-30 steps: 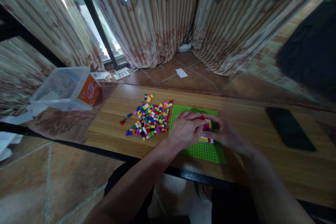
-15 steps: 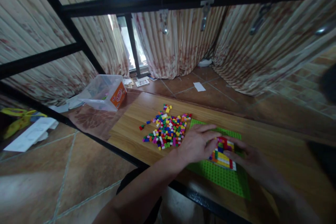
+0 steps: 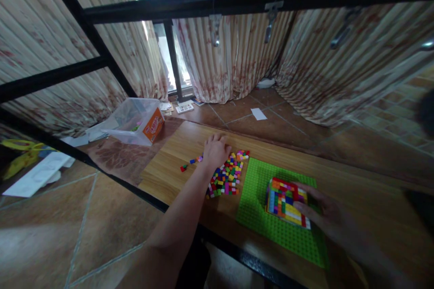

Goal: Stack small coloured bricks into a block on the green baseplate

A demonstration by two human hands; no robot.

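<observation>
My left hand (image 3: 216,152) reaches over the far side of a pile of small multicoloured toy bricks (image 3: 230,174), fingers a little apart and bent down; the fingertips and the bricks under the palm are hidden. Its fingers look open, with no brick visible in them. A block built of toy bricks (image 3: 285,201), patterned in red, yellow, blue, green and white, sits on a green studded baseplate (image 3: 257,221). At its right end my right hand (image 3: 317,203) grips it, thumb on the near side and fingers on the far side.
The wooden table (image 3: 169,162) has a black metal edge along my side. Beyond its left end stands a clear plastic box (image 3: 132,119) with an orange label. A black metal frame (image 3: 220,6) crosses above, before striped curtains (image 3: 217,67). White paper (image 3: 258,114) lies on the tiled floor.
My left hand has left the brick block and moved left to the loose pile. My right hand stays at the block's right end, and more of the block now shows.
</observation>
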